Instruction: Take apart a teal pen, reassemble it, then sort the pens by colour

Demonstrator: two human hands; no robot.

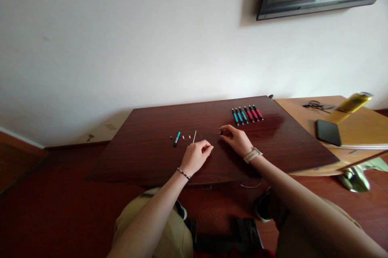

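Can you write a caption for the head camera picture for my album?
Two hands, left hand and right hand, sort tiny pen parts beside a row of pens.

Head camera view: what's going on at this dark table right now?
A person sits at a dark wooden table with pen parts spread on it. The left hand pinches a thin white rod, probably a refill. The right hand holds a small dark piece at its fingertips. A blue and black pen barrel and a few tiny bits lie left of the hands. Six assembled pens, three blue and three red, lie in a row farther back on the right.
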